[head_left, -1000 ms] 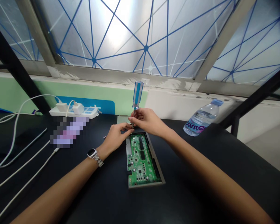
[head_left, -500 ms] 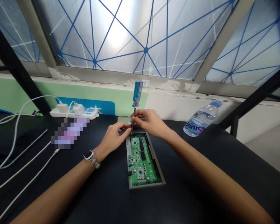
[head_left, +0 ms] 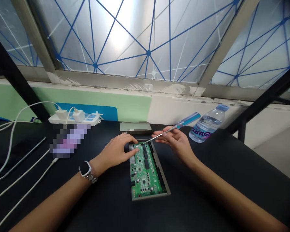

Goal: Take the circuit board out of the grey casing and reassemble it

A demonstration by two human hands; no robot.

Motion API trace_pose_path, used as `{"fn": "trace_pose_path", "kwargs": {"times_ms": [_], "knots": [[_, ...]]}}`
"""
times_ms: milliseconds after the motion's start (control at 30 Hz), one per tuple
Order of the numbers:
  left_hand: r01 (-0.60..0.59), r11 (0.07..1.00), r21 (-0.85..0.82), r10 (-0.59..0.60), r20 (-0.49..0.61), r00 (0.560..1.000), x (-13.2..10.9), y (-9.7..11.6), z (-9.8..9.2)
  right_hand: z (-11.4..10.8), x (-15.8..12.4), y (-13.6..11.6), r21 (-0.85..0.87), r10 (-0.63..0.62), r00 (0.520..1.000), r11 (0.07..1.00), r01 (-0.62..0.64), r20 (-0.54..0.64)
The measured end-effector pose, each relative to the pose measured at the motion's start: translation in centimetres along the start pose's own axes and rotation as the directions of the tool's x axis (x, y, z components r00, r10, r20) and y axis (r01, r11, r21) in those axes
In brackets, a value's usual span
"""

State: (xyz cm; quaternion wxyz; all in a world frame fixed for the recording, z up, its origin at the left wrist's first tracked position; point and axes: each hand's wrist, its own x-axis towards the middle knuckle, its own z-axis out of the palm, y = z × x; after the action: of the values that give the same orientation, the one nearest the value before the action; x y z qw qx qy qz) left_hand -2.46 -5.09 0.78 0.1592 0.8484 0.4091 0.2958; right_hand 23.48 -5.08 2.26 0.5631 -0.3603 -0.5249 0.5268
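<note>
Head view: the green circuit board [head_left: 146,170] lies in its shallow grey case [head_left: 149,197] on the black table [head_left: 106,206], straight ahead of me, its long side running away from me. A second ago I had the screwdriver [head_left: 169,129] standing upright over the board's far edge, blue handle up, both hands crowded round its shaft. Now it is tipped down almost flat: the handle points right, toward the water bottle [head_left: 207,124], and the tip slants down to the board's far left corner, though I cannot tell whether it touches. My right hand [head_left: 177,141] pinches the shaft between thumb and fingertips, palm turned partly up. My left hand [head_left: 117,151] has let go of the shaft and lies with fingers spread on that same corner, pressing the board and case. To my mind, the upright turning has stopped and the tip is working at something small there. A grey metal cover [head_left: 135,127] lies just beyond the case; the power strip [head_left: 74,117] and white cables [head_left: 19,177] are well off to the left.
</note>
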Motion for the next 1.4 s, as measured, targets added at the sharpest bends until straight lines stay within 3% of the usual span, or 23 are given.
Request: {"fn": "trace_pose_path", "kwargs": {"times_ms": [133, 267, 600, 867, 1167, 1400], "knots": [[0.033, 0.999, 0.013, -0.034, 0.033, 0.999, -0.2, 0.5, 0.5, -1.2, -1.3, 1.2, 0.151, 0.098, 0.988, 0.985, -0.079, -0.120], [0.052, 0.998, -0.018, -0.052, 0.009, 0.999, -0.3, 1.2, 1.0, -0.9, -1.9, 1.4, 0.238, 0.155, 0.974, 0.965, -0.113, -0.166], [0.048, 0.997, -0.061, -0.051, -0.049, 0.998, -0.2, 2.0, 1.8, 0.2, -2.5, 1.1, 0.292, 0.184, 0.974, 0.946, -0.139, -0.134], [0.004, 0.994, -0.108, -0.019, -0.135, 0.991, -0.1, 1.9, 2.1, -0.1, -2.7, 1.0, 0.221, 0.243, 0.965, 0.951, -0.217, -0.099], [0.002, 0.991, -0.135, -0.017, -0.108, 0.994, 0.1, 2.1, 0.8, -0.6, -2.3, 1.2, 0.241, 0.224, 0.967, 0.952, -0.190, -0.123], [-0.027, 0.983, -0.182, 0.008, -0.103, 0.995, 0.0, 1.9, 1.1, -0.3, -2.6, 1.3, 0.241, 0.245, 0.962, 0.947, -0.211, -0.120]]}}
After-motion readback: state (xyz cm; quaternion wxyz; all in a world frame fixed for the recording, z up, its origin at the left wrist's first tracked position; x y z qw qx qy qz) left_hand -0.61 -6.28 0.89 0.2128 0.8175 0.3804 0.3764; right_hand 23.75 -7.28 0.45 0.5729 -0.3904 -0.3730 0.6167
